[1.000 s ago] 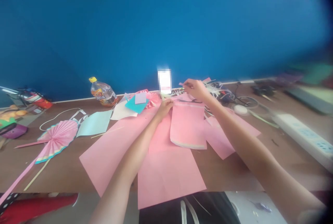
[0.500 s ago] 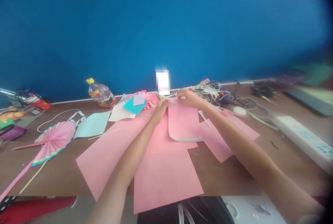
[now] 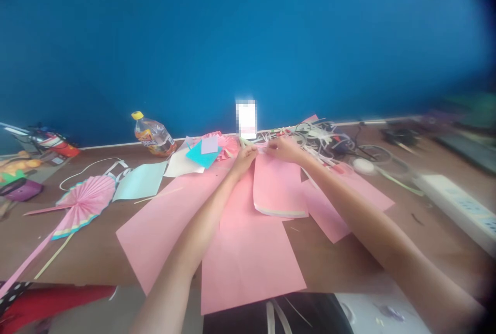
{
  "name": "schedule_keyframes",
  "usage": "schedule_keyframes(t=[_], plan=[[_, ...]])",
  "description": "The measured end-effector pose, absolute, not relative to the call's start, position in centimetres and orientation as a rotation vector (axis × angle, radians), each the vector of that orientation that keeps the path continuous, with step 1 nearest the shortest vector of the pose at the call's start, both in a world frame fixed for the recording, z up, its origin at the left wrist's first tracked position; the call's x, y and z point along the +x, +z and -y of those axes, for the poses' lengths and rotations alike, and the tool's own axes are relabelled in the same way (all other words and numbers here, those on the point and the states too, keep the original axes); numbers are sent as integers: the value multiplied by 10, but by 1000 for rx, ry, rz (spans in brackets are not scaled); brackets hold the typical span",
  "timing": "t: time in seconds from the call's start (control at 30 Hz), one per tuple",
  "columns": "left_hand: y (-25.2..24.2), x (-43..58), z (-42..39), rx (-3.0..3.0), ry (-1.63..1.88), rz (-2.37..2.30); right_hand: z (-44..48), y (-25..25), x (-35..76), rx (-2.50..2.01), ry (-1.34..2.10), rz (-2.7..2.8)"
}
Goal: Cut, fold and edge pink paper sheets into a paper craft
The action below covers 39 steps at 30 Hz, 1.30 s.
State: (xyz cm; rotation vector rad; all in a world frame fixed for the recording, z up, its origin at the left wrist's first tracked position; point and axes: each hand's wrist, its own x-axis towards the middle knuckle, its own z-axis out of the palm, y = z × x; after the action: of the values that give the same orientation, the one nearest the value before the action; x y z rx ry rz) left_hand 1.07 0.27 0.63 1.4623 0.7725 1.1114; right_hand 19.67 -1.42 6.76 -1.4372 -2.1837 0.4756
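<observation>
A pink paper sheet (image 3: 279, 186) with a pale strip along its near edge hangs from my two hands over other pink sheets (image 3: 248, 272). My left hand (image 3: 245, 157) pinches at the sheet's far left corner, next to a pale greenish strip. My right hand (image 3: 282, 149) has its fingers closed on the far edge of the same sheet, a little to the right. The fingertips of both hands are small and slightly blurred. A bright upright screen (image 3: 247, 119) stands just beyond my hands against the blue wall.
To the left are a pink folded fan (image 3: 87, 199), a light blue sheet (image 3: 140, 181), a teal paper (image 3: 203, 155) and a bottle with a yellow cap (image 3: 154, 136). On the right are paper scraps (image 3: 323, 140), a white round object (image 3: 363, 166) and a power strip (image 3: 457, 205).
The view has shifted slightly, so most things sit a little further right. My right hand has come slightly nearer to my left along the far edge of the pink sheet.
</observation>
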Motion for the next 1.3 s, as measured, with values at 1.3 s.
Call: schedule_keyframes(t=[1.3], plan=[[-3, 9, -7, 1395, 1052, -835, 10, 61, 198, -1389, 562, 2163]])
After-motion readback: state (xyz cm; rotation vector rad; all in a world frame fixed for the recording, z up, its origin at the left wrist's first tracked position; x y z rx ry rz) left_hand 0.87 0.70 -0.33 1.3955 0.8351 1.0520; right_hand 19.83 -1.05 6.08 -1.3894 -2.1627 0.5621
